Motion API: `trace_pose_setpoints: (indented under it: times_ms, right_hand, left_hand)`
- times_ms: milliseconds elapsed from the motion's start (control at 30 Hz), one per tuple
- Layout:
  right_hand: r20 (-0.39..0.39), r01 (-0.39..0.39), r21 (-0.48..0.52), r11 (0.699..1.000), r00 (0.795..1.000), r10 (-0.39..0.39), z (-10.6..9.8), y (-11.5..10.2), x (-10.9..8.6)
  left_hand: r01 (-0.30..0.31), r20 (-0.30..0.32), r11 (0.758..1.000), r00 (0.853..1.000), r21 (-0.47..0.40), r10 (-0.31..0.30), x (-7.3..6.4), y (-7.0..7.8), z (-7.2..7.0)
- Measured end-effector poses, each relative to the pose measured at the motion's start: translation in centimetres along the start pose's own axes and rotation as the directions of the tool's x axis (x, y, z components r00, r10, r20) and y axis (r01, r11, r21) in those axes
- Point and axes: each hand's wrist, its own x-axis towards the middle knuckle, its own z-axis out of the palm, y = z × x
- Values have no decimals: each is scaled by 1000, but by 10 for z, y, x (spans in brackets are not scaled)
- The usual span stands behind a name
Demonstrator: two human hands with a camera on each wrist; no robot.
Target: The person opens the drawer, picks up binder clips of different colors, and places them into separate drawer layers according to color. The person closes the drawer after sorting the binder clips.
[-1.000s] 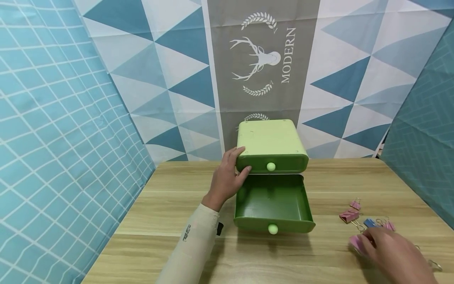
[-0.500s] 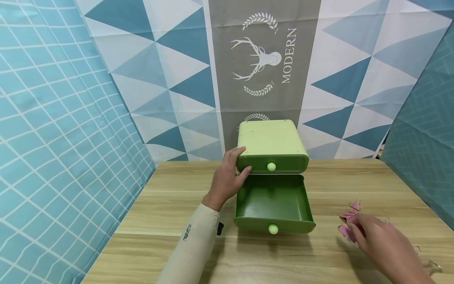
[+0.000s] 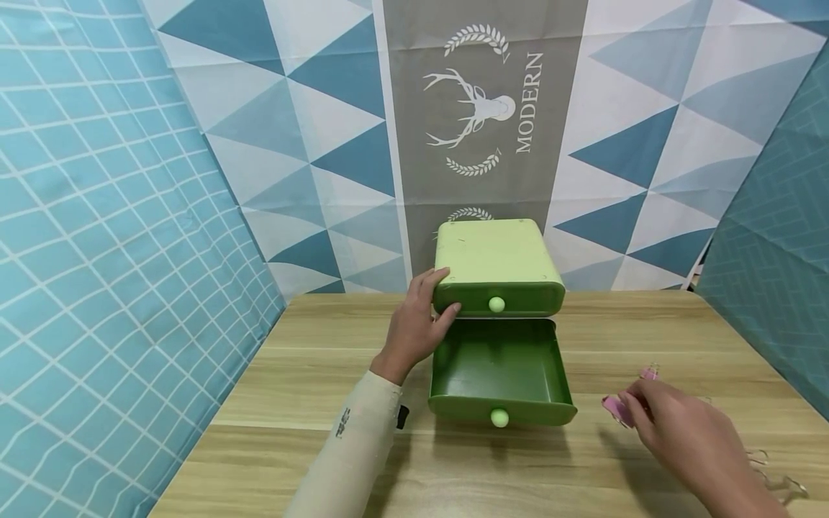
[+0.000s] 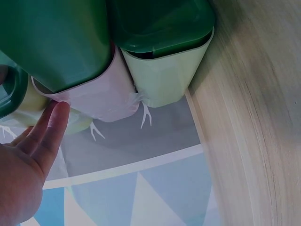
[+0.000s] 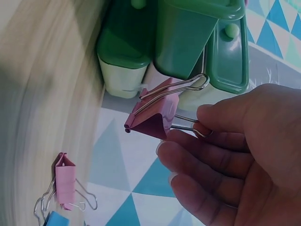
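Observation:
A small drawer unit (image 3: 492,252) with a light green top stands on the table, its open green drawer (image 3: 466,410) pulled out below the top one. My left hand (image 3: 411,327) rests on the unit's left front corner, thumb on the top drawer's front; in the left wrist view its nearly straight fingers (image 4: 51,129) touch the side. My right hand (image 3: 686,432) holds a pink binder clip (image 5: 157,108) in the air to the right of the open drawer. Thumb and index finger pinch one wire handle. Inside the open drawer only bare green floor shows.
Another pink binder clip (image 3: 650,373) lies on the table (image 3: 311,403) behind my right hand. A blue clip (image 5: 57,219) shows at the bottom of the right wrist view. Wire clip handles (image 3: 795,486) stick out at the right; my right hand hides the rest. Patterned cloth hangs behind.
My right hand has moved left and slightly away from me with the pink binder clip, up from the group of clips towards the drawer. My left hand stays in place on the unit.

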Motion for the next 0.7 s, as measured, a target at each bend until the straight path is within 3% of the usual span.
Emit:
trace_pose_setpoints:
  times_ms: [467,700]
  right_hand:
    - [-159,81,7,997,984,-79,-4,-11,6]
    - [-157,90,14,996,984,-87,-8,-18,12]
  left_hand:
    - [-1,-5,1000,1000,0,1,0,1,0]
    - [-6,-11,1000,1000,4,6,0,0,1]
